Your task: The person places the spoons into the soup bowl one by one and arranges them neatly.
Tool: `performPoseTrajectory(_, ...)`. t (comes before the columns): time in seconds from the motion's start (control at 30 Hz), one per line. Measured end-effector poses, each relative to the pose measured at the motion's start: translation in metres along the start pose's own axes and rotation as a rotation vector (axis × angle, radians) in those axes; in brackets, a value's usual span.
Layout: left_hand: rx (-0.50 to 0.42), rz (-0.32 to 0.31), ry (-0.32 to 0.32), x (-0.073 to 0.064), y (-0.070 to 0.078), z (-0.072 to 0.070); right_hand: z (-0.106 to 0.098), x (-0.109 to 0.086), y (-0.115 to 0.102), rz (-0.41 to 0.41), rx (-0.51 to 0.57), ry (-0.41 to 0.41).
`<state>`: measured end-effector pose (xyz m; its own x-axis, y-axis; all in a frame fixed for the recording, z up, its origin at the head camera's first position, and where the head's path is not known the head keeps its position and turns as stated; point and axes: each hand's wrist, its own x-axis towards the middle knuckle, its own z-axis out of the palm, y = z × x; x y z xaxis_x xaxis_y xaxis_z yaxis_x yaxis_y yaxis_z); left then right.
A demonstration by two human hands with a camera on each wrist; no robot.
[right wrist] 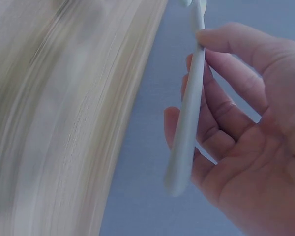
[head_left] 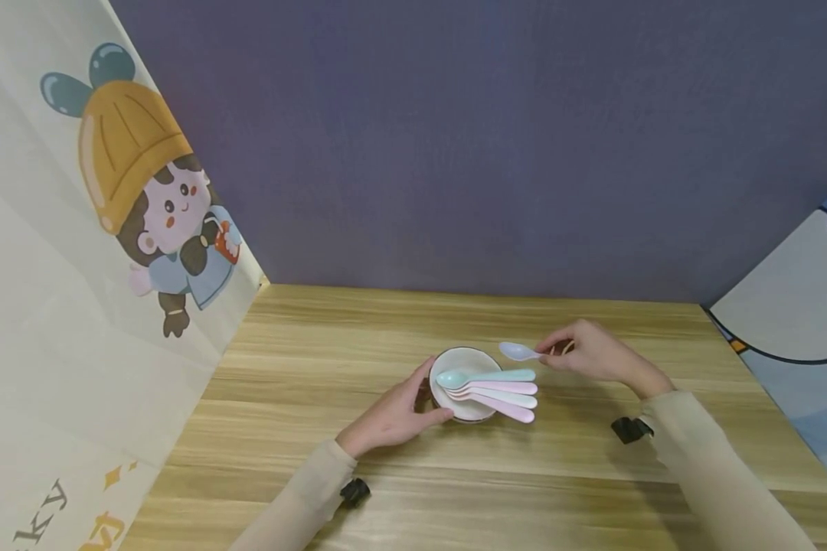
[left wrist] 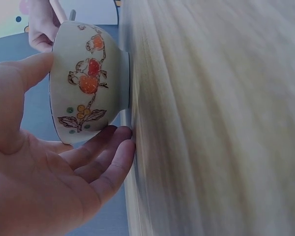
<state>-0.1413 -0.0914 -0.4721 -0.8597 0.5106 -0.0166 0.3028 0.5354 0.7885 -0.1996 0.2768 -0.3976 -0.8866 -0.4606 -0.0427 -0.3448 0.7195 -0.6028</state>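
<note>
A small white bowl [head_left: 463, 360] with a dark rim sits on the wooden table. Fruit and leaves are painted on its outside [left wrist: 86, 81]. Several spoons lean in it: a mint-green spoon [head_left: 503, 376] uppermost, with pink and white handles [head_left: 513, 400] fanned over the right rim. My left hand [head_left: 400, 409] holds the bowl's left side, thumb at the rim and fingers around the wall. To the bowl's upper right, my right hand [head_left: 589, 352] pinches a pale lilac spoon [head_left: 517, 351] between thumb and fingers, above the table. In the right wrist view its handle [right wrist: 184, 132] looks whitish.
A wooden table [head_left: 303, 352] spreads under both hands. Behind it stands a dark blue-grey wall panel [head_left: 482, 153]. Printed cartoon panels rise at the left [head_left: 48, 252] and right [head_left: 786, 306]. Black straps [head_left: 630, 429] show at both wrists.
</note>
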Motion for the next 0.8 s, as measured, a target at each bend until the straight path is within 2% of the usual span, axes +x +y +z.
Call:
performPoseTrajectory(0.37, -0.002, -0.011, -0.004, 0.0, 0.0, 0.001, 0.003, 0.01, -0.008, -0.021, -0.01, -0.039)
performPoseTrajectory(0.8, 0.007, -0.006, -0.005, 0.002, 0.0, 0.001, 0.009, 0.025, -0.017, -0.085, -0.02, -0.087)
